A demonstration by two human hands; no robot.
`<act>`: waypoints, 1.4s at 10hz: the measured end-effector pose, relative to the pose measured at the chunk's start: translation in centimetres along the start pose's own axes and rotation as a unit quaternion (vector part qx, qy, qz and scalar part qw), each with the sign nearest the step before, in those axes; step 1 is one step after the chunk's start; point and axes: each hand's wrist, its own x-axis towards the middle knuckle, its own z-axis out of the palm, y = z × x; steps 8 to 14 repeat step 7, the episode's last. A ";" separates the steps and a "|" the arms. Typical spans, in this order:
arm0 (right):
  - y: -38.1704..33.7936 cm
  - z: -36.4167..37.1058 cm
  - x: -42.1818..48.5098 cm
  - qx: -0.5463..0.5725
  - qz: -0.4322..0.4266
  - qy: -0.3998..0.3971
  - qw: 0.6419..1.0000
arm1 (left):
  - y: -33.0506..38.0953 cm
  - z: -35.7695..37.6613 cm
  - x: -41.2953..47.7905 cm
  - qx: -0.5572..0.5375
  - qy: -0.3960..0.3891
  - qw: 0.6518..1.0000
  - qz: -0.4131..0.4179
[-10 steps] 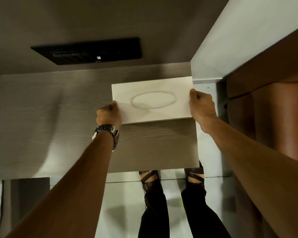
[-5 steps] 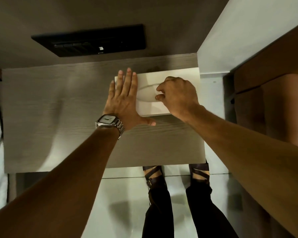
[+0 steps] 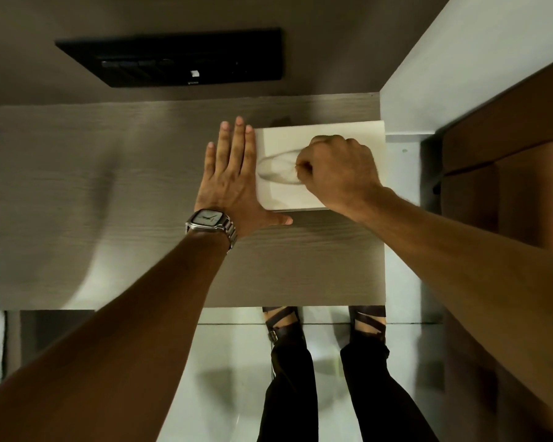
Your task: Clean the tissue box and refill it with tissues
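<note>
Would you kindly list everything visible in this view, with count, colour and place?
tissue box: one, white, far right part of the tabletop
tissue: one, white, in the box's oval opening
table: one, grey wood grain, centre
black panel: one, on the wall beyond the table
floor: pale, glossy, below the table edge
wristwatch: one, silver, left wrist
sandals: two, dark, on the floor
left hand: flat, open, against the box's left side
right hand: closed, pinching the tissue at the opening
</note>
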 end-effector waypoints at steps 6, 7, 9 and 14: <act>-0.1 -3.8 -2.9 0.308 0.122 0.164 0.929 | -0.1 -2.2 -0.6 -0.044 -0.020 0.999 -0.004; 0.6 -7.8 -4.2 0.447 0.157 0.247 0.846 | 0.2 -4.3 -1.9 -0.047 0.013 0.999 0.002; 0.6 -7.8 -4.2 0.447 0.157 0.247 0.846 | 0.2 -4.3 -1.9 -0.047 0.013 0.999 0.002; 0.6 -7.8 -4.2 0.447 0.157 0.247 0.846 | 0.2 -4.3 -1.9 -0.047 0.013 0.999 0.002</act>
